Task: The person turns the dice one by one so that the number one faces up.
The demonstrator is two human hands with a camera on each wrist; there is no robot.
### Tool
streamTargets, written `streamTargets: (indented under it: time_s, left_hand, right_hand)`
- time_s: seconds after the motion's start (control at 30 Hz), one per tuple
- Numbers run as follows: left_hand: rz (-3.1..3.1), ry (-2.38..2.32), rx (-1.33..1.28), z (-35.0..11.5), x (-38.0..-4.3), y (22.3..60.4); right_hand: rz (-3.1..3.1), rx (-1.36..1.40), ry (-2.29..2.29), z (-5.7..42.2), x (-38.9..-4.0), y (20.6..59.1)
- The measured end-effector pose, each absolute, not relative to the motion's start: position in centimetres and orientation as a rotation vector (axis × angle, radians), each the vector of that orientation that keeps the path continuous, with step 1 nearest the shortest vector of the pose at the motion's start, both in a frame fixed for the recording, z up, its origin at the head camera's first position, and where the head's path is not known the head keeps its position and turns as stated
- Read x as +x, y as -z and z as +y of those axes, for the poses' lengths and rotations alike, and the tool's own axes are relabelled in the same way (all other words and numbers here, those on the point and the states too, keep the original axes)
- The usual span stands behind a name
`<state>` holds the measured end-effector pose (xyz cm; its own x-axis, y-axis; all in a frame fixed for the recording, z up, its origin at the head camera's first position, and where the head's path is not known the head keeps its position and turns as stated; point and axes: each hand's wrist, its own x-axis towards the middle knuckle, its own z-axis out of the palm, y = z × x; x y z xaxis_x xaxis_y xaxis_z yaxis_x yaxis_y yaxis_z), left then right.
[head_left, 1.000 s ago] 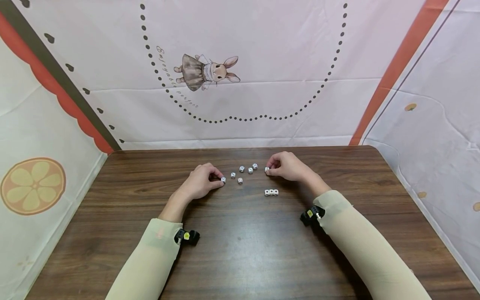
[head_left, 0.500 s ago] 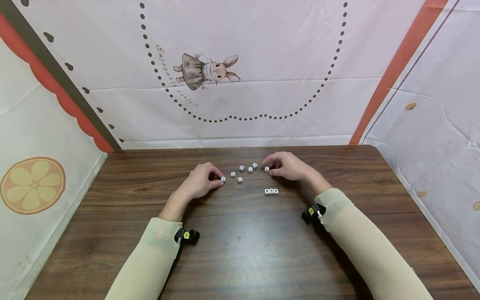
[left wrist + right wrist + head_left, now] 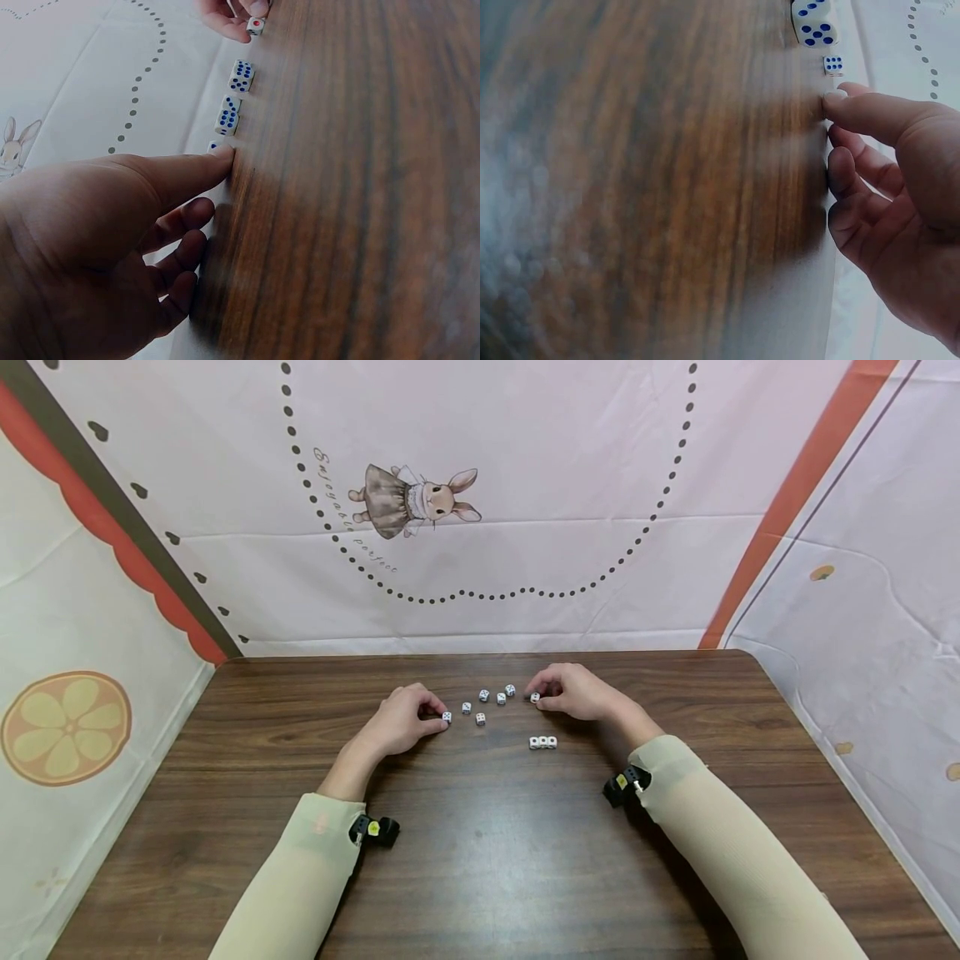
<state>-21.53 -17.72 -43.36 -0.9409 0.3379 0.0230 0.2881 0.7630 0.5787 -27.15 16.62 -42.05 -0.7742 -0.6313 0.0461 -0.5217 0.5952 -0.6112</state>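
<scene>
My left hand (image 3: 402,724) pinches a white die (image 3: 447,717) at the left end of a loose scatter of dice; in the left wrist view the thumb covers most of that die (image 3: 214,145). Across the scatter, my right hand (image 3: 576,691) has thumb and fingertips about another die (image 3: 535,697), which shows a red pip in the left wrist view. The right thumb hides it almost wholly in the right wrist view. Several dice, among them one die (image 3: 481,719) nearer the front, lie between the hands.
Three dice stand in a tight row (image 3: 543,742) in front of the right hand, single pips up. All rest on a dark wooden table (image 3: 480,860). A printed white cloth (image 3: 570,460) rises behind the table's back edge.
The right fingers have parted a little from their die and closed on it again. Its top face looks different, so the die has turned. The left hand has stayed still.
</scene>
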Motion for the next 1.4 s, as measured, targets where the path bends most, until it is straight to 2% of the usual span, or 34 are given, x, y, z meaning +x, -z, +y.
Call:
streamTargets:
  time_s: [1.4]
  left_hand:
    - [2.881, -0.935, 0.540, -17.67, -21.35, 43.18]
  right_hand:
    - [2.694, -0.811, 0.978, 16.85, -27.31, 41.95]
